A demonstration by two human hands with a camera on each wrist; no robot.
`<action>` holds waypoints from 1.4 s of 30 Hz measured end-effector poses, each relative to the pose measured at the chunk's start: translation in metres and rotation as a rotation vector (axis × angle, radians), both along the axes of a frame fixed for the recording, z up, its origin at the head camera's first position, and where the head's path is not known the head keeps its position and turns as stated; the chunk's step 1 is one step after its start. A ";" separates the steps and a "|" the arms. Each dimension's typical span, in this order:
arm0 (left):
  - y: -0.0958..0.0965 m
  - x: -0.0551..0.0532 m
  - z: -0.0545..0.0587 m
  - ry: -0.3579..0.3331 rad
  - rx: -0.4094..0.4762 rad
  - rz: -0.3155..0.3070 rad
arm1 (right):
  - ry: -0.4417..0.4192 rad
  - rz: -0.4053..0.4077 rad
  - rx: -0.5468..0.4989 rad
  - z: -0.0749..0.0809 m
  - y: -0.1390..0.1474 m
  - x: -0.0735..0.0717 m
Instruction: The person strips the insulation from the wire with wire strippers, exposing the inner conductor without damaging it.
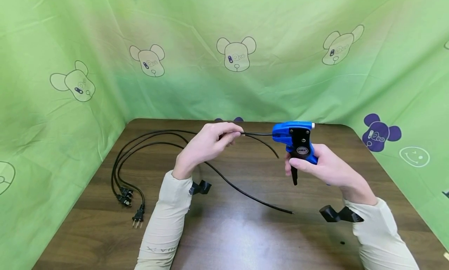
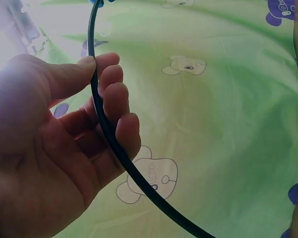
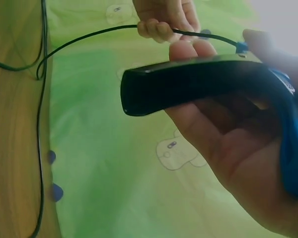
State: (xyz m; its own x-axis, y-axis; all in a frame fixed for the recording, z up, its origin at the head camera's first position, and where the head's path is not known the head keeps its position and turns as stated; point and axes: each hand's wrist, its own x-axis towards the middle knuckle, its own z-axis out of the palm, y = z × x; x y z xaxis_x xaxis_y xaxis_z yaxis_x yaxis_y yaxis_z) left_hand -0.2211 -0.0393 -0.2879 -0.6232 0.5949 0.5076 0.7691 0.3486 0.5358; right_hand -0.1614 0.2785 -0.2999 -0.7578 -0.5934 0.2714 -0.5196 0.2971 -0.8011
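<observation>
My left hand (image 1: 214,142) pinches a black power cord (image 2: 149,191) between thumb and fingers, close to the cord's end. That end runs into the nose of a blue and black wire stripper (image 1: 294,134), so its tip is hidden. Around the stripper's handles curls my right hand (image 1: 324,166), holding the tool above the table. In the right wrist view the black handle (image 3: 188,82) lies across the fingers, with the blue handle (image 3: 293,148) against the palm. Whether the stripper's jaws grip the cord cannot be seen.
Other black cords loop over the wooden table (image 1: 105,231); one cord end (image 1: 280,208) points right, toward the front. Their two-prong plugs (image 1: 138,214) lie at the left. A small dark bit (image 1: 342,242) sits front right. Green printed cloth (image 1: 196,90) hangs behind and at both sides.
</observation>
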 end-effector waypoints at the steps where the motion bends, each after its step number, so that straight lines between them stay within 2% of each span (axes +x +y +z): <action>1: 0.000 0.000 0.000 -0.001 -0.001 0.001 | -0.007 -0.018 0.000 0.000 -0.001 0.000; 5: -0.001 -0.001 0.000 0.000 0.002 0.004 | -0.036 -0.086 0.007 -0.002 -0.006 0.001; 11: -0.003 -0.002 0.000 0.010 0.008 0.007 | -0.019 -0.136 0.011 -0.007 -0.012 0.000; 21: -0.005 -0.004 0.000 -0.026 0.006 0.020 | -0.037 -0.115 -0.074 -0.012 -0.022 -0.003; 28: -0.007 -0.005 0.001 -0.034 0.013 0.029 | -0.032 -0.111 -0.065 -0.014 -0.028 0.000; 34: -0.010 -0.006 0.000 -0.046 0.029 0.036 | -0.061 -0.046 -0.077 -0.015 -0.031 -0.002; 42: -0.010 -0.006 0.001 -0.032 0.042 0.019 | -0.058 -0.019 -0.109 -0.017 -0.034 0.000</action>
